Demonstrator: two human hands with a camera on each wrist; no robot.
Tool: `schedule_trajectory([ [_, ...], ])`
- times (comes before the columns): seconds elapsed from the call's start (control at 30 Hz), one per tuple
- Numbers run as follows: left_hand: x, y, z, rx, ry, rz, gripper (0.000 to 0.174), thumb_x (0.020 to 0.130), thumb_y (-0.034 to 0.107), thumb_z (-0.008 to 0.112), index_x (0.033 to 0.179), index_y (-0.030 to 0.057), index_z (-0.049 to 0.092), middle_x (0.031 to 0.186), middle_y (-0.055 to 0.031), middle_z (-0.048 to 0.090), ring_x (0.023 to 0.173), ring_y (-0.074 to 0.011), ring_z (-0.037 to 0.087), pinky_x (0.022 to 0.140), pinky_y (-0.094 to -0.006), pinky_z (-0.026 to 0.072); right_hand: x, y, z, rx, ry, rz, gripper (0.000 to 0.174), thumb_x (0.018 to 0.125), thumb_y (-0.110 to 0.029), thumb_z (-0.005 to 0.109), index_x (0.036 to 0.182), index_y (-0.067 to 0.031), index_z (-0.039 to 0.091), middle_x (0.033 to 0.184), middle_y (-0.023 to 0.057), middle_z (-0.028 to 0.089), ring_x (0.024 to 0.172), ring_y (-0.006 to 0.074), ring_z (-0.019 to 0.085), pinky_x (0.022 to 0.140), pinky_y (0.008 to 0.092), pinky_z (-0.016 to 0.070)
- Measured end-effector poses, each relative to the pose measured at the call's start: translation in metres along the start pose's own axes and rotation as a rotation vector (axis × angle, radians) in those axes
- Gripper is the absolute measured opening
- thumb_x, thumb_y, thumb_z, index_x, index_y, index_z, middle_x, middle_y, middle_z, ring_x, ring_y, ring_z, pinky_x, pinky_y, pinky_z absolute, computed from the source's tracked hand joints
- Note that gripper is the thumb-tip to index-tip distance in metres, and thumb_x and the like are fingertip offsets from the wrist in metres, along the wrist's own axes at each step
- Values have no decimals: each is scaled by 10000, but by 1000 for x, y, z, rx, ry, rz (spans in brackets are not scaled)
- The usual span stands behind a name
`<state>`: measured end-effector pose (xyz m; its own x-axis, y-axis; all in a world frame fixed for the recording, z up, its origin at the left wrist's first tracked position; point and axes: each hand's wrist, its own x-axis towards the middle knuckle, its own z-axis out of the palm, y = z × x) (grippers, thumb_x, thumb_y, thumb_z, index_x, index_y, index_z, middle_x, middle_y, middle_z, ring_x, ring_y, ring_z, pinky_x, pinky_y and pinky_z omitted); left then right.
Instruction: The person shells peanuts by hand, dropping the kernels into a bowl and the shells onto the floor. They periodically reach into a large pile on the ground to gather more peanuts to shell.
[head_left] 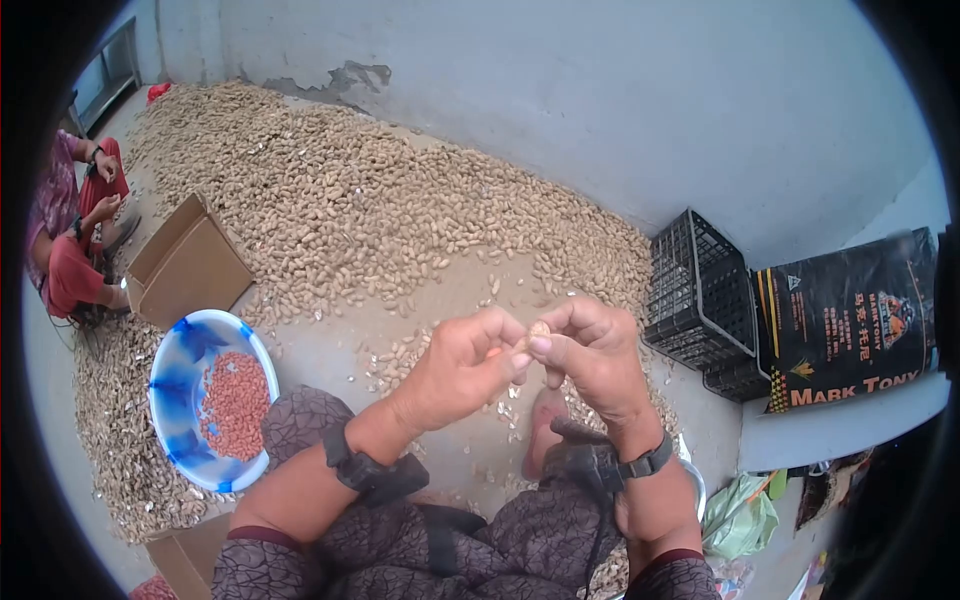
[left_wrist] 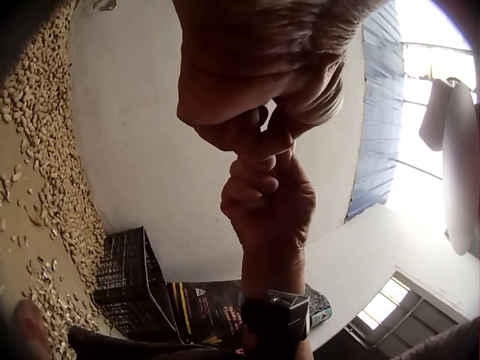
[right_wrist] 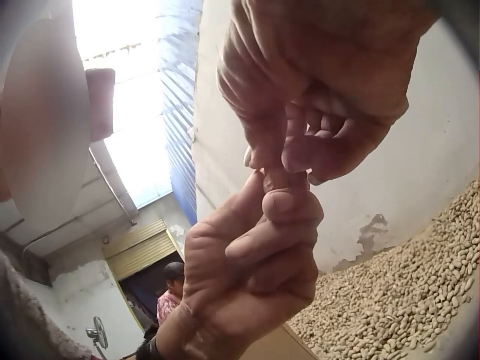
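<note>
In the head view, an unshelled peanut (head_left: 540,328) is held between the fingertips of both hands, above the floor. My right hand (head_left: 603,368) pinches it between thumb and fingers. From the other side, the thumb and curled fingers of my left hand (head_left: 455,368) grip its near end. A small reddish bit shows between the left fingers. The right wrist view has the peanut (right_wrist: 276,178) between the two hands' fingertips. In the left wrist view the fingers hide most of it.
A blue-and-white basin (head_left: 170,400) with reddish shelled kernels (head_left: 235,405) stands at left, by a cardboard box (head_left: 205,265). Unshelled peanuts (head_left: 350,190) pile along the wall. Black crates (head_left: 700,290) and a black printed sack (head_left: 850,320) are at right. Another person (head_left: 75,220) sits far left.
</note>
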<state>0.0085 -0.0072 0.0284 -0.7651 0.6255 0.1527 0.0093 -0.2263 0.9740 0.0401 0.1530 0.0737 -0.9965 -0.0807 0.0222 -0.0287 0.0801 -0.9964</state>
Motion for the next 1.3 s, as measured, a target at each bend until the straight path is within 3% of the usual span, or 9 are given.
schedule_trajectory([
  [0.03,0,1,0,-185,-20,-97,122,848,114,504,917,16,524,732,-58,568,552,-36,451,481,-165,361,0,-1,1,0,11,-17,101,752,-69,642,776,14,589,619,38,582,526,66,540,458,175,432],
  [0.17,3,-2,-5,-334,-89,-94,144,862,170,497,916,37,514,703,-23,561,527,-25,449,457,-155,354,0,2,-1,5,-44,-86,146,747,-69,644,841,33,599,697,64,598,612,91,564,562,193,460],
  [0.23,3,-1,-6,-470,-116,-136,168,864,179,490,936,30,516,723,-26,561,533,-23,442,468,-151,350,1,-1,-2,-274,-62,-192,236,735,-65,651,934,45,585,804,92,604,692,109,574,639,210,466],
  [0.37,2,3,-4,-494,-151,-96,211,869,171,476,1001,14,526,738,-22,562,545,-21,440,480,-153,357,0,-1,3,-161,-24,-128,324,731,-65,654,1017,47,551,866,94,598,745,114,577,649,217,469],
  [0.43,2,7,0,-412,-100,-109,269,886,155,457,1066,-35,516,760,-49,562,533,-38,413,488,-155,343,0,-9,4,69,-103,95,368,741,-62,642,1067,52,516,880,90,597,766,119,583,655,223,471],
  [0.67,5,2,5,-170,-47,14,283,863,125,439,1092,-10,535,744,-6,529,540,-29,425,483,-168,365,3,1,5,221,-154,165,321,774,-71,613,1054,58,524,830,65,600,691,109,574,621,208,450],
  [0.83,9,-3,3,-425,-128,65,380,873,205,461,1169,-32,468,727,-32,533,555,-55,439,493,-200,361,2,-2,4,178,-136,30,237,814,-110,577,985,53,570,741,31,584,633,82,534,551,208,415],
  [0.97,7,12,16,-150,-25,243,259,872,122,449,1064,-33,525,846,-43,548,662,-53,479,595,-197,405,0,4,8,122,-44,-42,228,816,-115,576,975,49,579,724,22,566,621,76,512,551,207,416],
  [1.3,10,8,11,-63,43,181,224,879,182,480,902,-21,572,699,-2,518,600,-44,434,530,-203,380,4,1,18,140,63,-21,192,811,-106,560,916,48,604,681,27,559,589,82,510,526,203,418],
])
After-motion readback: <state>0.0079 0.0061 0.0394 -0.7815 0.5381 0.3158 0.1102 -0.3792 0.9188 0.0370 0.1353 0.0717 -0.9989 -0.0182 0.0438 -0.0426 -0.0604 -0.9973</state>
